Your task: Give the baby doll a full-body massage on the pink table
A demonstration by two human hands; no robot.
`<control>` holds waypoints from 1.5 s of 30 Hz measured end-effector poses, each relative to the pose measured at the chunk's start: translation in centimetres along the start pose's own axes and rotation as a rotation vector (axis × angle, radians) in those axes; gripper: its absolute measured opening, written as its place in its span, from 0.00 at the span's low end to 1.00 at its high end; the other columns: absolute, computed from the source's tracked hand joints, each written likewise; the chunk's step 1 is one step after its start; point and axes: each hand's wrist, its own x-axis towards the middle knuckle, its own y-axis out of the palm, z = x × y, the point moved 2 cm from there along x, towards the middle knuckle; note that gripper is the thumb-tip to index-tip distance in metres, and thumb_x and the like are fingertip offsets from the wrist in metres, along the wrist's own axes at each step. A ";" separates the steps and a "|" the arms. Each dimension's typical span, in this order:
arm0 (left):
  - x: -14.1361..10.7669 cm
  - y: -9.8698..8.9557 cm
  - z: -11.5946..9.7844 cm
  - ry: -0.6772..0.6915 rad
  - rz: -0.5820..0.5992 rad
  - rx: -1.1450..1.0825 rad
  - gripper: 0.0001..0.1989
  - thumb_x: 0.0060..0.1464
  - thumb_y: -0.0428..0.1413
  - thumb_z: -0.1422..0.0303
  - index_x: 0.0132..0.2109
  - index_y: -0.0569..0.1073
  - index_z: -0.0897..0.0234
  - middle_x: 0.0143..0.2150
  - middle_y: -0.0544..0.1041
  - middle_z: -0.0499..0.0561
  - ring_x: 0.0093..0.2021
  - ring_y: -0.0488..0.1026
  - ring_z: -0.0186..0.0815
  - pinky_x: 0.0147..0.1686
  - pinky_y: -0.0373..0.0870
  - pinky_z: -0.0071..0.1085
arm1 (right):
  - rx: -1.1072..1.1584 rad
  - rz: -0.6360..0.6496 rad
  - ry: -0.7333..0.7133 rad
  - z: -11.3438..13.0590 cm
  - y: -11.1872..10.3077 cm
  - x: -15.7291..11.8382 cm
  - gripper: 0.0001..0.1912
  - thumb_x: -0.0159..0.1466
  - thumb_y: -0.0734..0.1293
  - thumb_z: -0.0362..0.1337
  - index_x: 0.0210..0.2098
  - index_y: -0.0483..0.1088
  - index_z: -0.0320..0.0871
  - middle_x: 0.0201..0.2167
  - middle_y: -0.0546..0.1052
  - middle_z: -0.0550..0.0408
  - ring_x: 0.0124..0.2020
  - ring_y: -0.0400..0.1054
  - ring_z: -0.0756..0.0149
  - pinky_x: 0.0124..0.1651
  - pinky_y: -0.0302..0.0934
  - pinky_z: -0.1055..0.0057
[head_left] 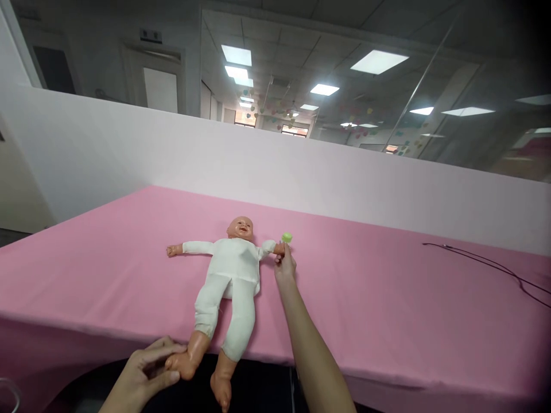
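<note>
A baby doll with a white cloth body lies on its back, head toward the far wall. Its bare lower legs hang over the table's near edge. My left hand is closed on the doll's foot at the left, thumb below and fingers above. At the doll's outstretched arm on the right, my right hand grips the doll's small hand. Just beyond my right fingertips is a small light-green object; whether the fingers touch it I cannot tell.
A pink cloth covers the table. Thin dark cords lie at the right side. A low white wall with glass above it stands behind the table. Part of a white curved thing shows at the lower left.
</note>
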 end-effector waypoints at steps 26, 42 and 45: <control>1.0 2.8 -0.7 0.036 0.055 -0.088 0.19 0.49 0.69 0.53 0.42 0.87 0.61 0.33 0.78 0.54 0.35 0.75 0.43 0.39 0.73 0.34 | 0.133 -0.024 0.133 -0.3 -0.3 -0.1 0.16 0.52 0.78 0.46 0.29 0.72 0.44 0.21 0.71 0.64 0.16 0.51 0.78 0.16 0.48 0.77; 8.9 3.7 -4.6 0.088 -0.271 -0.207 0.27 0.42 0.72 0.53 0.47 0.85 0.64 0.48 0.84 0.58 0.51 0.79 0.53 0.48 0.76 0.37 | 0.021 0.132 0.090 -1.7 1.1 -1.4 0.21 0.50 0.80 0.51 0.27 0.73 0.42 0.17 0.69 0.64 0.16 0.54 0.77 0.18 0.48 0.75; 3.7 2.2 -2.0 0.102 -0.220 -0.067 0.21 0.44 0.71 0.53 0.43 0.87 0.60 0.39 0.84 0.55 0.41 0.80 0.48 0.41 0.78 0.34 | 0.079 -0.097 0.127 -1.7 -0.3 0.0 0.16 0.53 0.78 0.47 0.27 0.71 0.44 0.17 0.68 0.64 0.16 0.55 0.75 0.18 0.52 0.74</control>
